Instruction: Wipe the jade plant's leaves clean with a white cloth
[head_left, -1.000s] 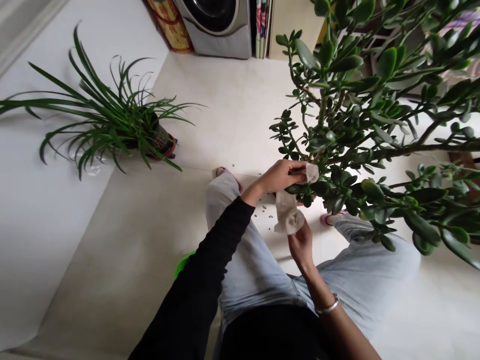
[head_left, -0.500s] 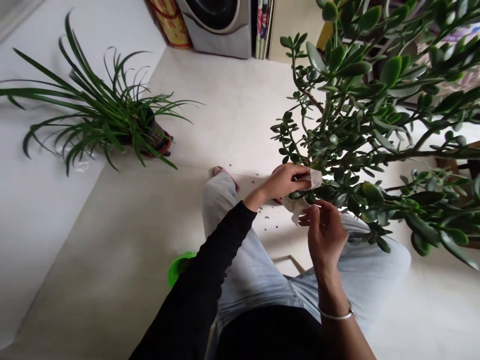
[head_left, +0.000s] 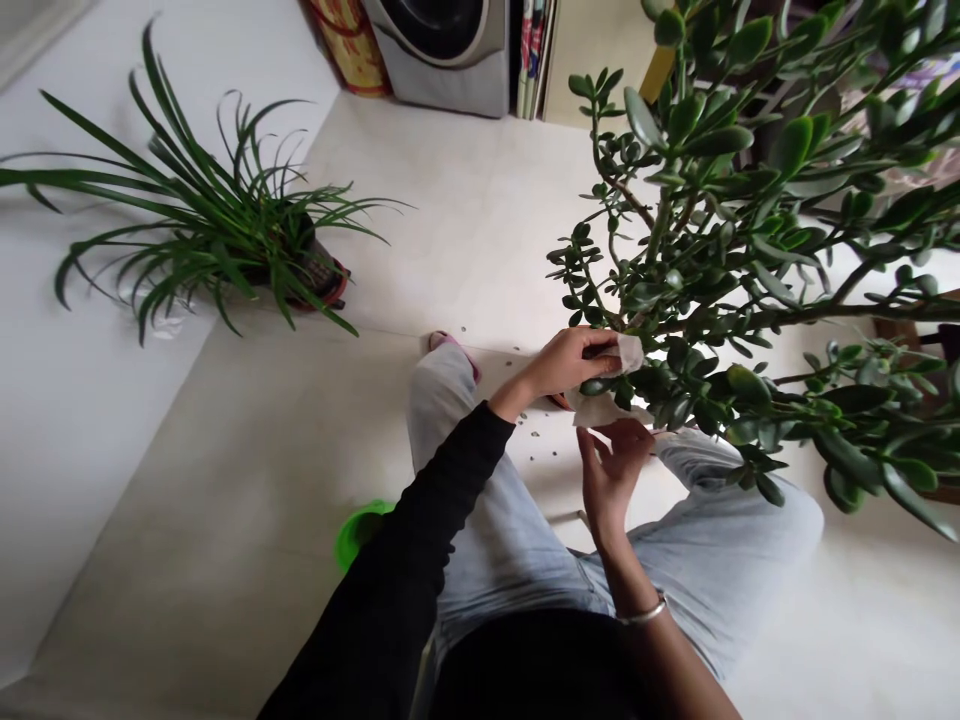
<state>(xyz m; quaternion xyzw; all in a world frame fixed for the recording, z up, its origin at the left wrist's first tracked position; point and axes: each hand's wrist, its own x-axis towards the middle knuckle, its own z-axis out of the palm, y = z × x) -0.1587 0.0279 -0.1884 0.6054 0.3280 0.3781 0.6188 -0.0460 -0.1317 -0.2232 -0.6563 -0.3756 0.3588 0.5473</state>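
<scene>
Fingers [head_left: 600,345] of the left hand [head_left: 562,362] are closed, pinching a jade leaf [head_left: 592,387] inside a pale wipe [head_left: 628,352]. The right hand [head_left: 609,480] is open, its fingers [head_left: 628,437] just touching the wipe's lower flap. Going left to right, there's a spider plant [head_left: 202,230] in a dark pot [head_left: 322,275] by the wall, a green plastic thing [head_left: 358,533] beside the black sleeve [head_left: 405,550], and a washing machine [head_left: 442,60] up top. Small pale flecks [head_left: 534,435] dot the tile floor [head_left: 465,220]. Then the big jade plant [head_left: 697,220] fills the right side, with both hands at its lower leaves and its reddish pot [head_left: 559,402] mostly hidden.
</scene>
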